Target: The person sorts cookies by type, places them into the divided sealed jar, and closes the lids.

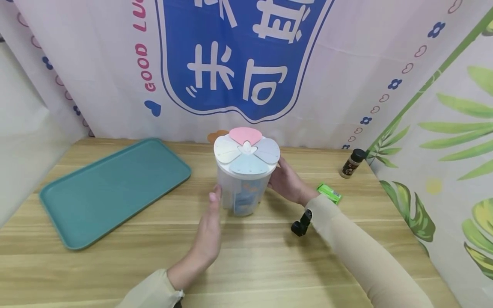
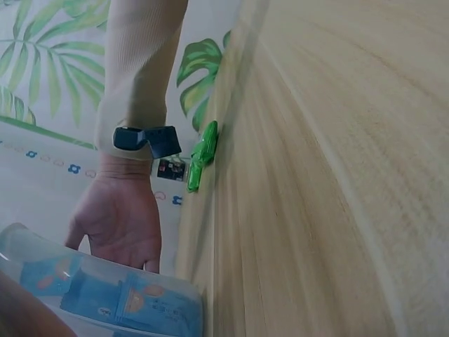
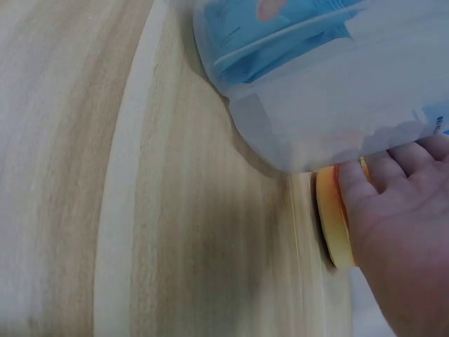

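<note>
- My left hand [image 1: 208,234] and right hand [image 1: 288,184] flanked the lidded container [image 1: 243,182], apparently steadying it!
- Fingers [image 3: 355,184] stretched nearly straight, clasping nothing; tabletop [image 1: 269,265] seemingly bore its weight.

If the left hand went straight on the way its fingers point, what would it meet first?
Likely the lidded container, close beside the left hand; whether they touch is unclear.
</note>
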### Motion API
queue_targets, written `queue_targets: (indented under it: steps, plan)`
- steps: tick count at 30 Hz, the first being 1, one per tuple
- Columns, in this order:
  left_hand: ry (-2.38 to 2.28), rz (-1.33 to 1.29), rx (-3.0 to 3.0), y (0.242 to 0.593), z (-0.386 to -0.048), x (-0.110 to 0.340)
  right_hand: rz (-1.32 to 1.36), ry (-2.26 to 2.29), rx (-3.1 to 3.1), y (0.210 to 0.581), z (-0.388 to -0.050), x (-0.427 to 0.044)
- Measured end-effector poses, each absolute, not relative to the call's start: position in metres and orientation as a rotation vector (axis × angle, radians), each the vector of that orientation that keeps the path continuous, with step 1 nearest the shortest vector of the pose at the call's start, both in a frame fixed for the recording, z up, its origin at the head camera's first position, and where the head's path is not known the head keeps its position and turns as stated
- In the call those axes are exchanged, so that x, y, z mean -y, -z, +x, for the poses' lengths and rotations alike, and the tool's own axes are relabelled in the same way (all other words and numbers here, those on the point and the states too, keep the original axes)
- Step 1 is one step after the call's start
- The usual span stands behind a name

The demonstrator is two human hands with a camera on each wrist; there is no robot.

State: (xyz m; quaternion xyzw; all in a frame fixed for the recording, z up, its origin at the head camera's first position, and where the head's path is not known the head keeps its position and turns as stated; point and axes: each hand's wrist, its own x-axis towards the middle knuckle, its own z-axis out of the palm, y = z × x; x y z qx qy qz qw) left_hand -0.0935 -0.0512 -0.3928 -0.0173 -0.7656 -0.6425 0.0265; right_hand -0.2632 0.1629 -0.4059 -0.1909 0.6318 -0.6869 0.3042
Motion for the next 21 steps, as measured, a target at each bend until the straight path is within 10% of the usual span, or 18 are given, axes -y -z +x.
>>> queue_targets:
  steps: [21]
  plan:
    - [2.214, -0.232, 2.336, 0.401, -0.143, 0.081, -0.523, 1.756, -1.806, 0.401, -0.212, -0.175]
